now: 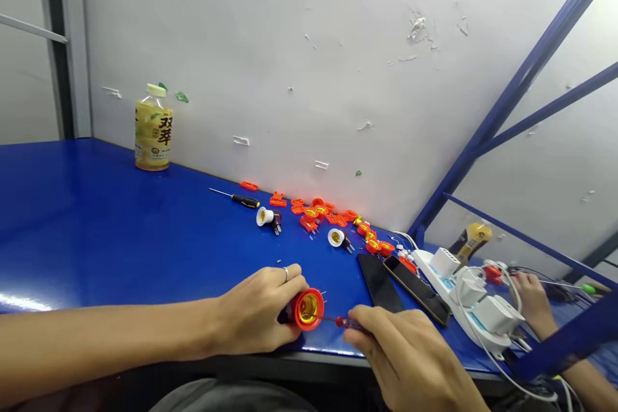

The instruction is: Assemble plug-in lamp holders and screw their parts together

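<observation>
My left hand (263, 309), with a ring on one finger, is closed around a lamp socket (317, 304) near the table's front edge. The socket has a red rim, a brass-coloured threaded inside and metal plug pins pointing right; its dark body is mostly covered by my fingers. In my right hand (410, 354) is a screwdriver (348, 324) with a red and clear handle. Its thin shaft points left into the socket's mouth; where the tip meets the inside is too small to tell. Two white-rimmed sockets (264, 216) with dark plug bodies lie farther back.
A black-handled screwdriver (245, 201) and scattered red socket parts (318, 211) lie along the wall. Two phones (418, 290) and a white power strip (487, 335) with chargers are at right. A drink bottle (153, 132) stands back left. Beyond the blue frame, another person's hand (531, 299) works.
</observation>
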Motion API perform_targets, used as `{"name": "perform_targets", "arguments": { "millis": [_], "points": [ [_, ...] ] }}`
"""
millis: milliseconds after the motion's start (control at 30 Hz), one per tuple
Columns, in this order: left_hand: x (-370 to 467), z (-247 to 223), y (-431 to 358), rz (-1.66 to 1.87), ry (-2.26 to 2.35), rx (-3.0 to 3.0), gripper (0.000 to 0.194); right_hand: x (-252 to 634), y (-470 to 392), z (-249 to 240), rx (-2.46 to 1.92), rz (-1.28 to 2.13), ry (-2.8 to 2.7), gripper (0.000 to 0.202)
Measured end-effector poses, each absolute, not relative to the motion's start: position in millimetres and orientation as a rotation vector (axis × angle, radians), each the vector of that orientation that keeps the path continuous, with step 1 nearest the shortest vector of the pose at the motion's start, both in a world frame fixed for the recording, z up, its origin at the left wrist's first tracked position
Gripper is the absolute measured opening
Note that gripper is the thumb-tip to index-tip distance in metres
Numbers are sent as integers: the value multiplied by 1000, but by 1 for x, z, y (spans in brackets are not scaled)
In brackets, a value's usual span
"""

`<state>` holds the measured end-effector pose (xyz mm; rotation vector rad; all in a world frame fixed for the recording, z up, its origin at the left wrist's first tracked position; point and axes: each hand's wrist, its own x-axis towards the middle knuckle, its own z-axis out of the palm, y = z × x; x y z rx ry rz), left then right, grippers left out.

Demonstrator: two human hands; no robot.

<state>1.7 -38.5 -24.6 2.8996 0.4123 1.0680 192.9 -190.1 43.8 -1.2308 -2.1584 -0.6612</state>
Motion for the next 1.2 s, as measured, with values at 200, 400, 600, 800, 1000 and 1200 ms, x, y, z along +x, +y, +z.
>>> {"name": "perform_targets", "arguments": {
  "millis": [200,400,600,800,1000,1200],
  "points": [
    [1,-24,-39,1130,364,2899,20,191,-190,43,-1229,-874,-2157,40],
    [0,-23,-40,1191,318,2891,16,185,-189,41,-1213,-1043,-2094,43],
    [1,-23,-39,1222,316,2888,17,184,-186,33,-1291,-1116,-1987,47],
    [1,-23,-41,1236,362,2902,21,183,-180,42,-1346,-996,-2008,39],
    [1,-23,-41,1183,358,2872,21,189,-182,46,-1238,-567,-2099,27],
    [6,-13,-37,905,476,2713,18,205,-163,55,-1094,-233,-2129,11]
  ]
}}
